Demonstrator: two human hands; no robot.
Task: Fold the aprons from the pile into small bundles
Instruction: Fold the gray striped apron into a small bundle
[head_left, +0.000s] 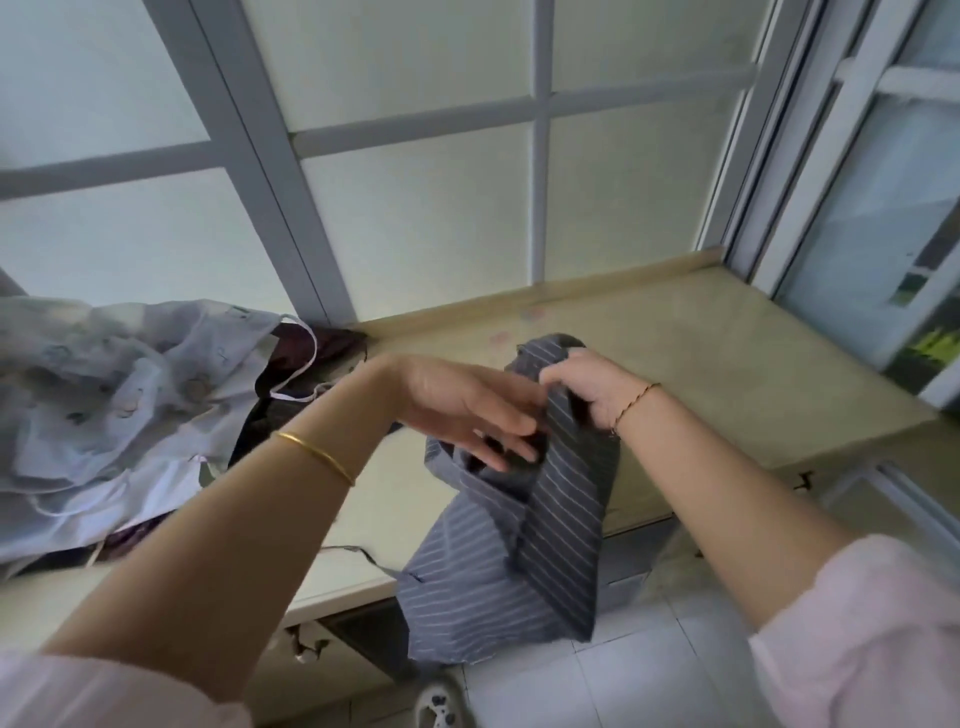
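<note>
Above counter (701, 338), apron (561, 509) in right hand (587, 389)

The pile of aprons (119, 405) lies on the surface (701, 353) at the left of the frame, before the window (415, 208). At centre one apron (550, 493) hangs from the right hand (587, 389) (the left hand (467, 410) touches it alongside), past the surface's front edge, above the floor (649, 675).

I stand at a pale counter (727, 338) under big cloudy windows (415, 218) with grey frames (540, 156). White floor tiles (649, 675) lie below.
</note>
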